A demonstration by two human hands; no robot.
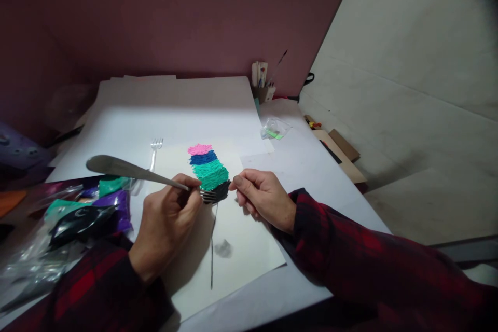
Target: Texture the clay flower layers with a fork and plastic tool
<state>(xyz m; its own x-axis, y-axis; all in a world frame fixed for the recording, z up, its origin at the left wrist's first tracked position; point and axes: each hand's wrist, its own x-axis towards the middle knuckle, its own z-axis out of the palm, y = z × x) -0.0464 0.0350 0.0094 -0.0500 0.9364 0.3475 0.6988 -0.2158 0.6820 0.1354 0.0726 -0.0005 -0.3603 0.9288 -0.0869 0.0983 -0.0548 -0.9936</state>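
My left hand (pixel 169 220) grips a metal fork (pixel 134 170) near its neck, the handle pointing up and left. The fork's tines lie at the black band (pixel 221 193) of a textured, clay-like patch. Above that band come a green band (pixel 210 172), a blue band (pixel 203 157) and a pink band (pixel 199 149). Close to the right end of the black band, my right hand (pixel 262 194) has its thumb and fingertips pinched together; whatever they hold is hidden. The patch sits on a white sheet (pixel 249 249) with a dark drawn line and a grey smudge below.
Bags of coloured clay (pixel 83 220) crowd the left side. A clear plastic fork (pixel 154 153) lies behind my left hand. Farther right are a small clear bag (pixel 274 128) and a holder with pens (pixel 265 91). A cardboard box (pixel 344 145) stands beyond the table's right edge.
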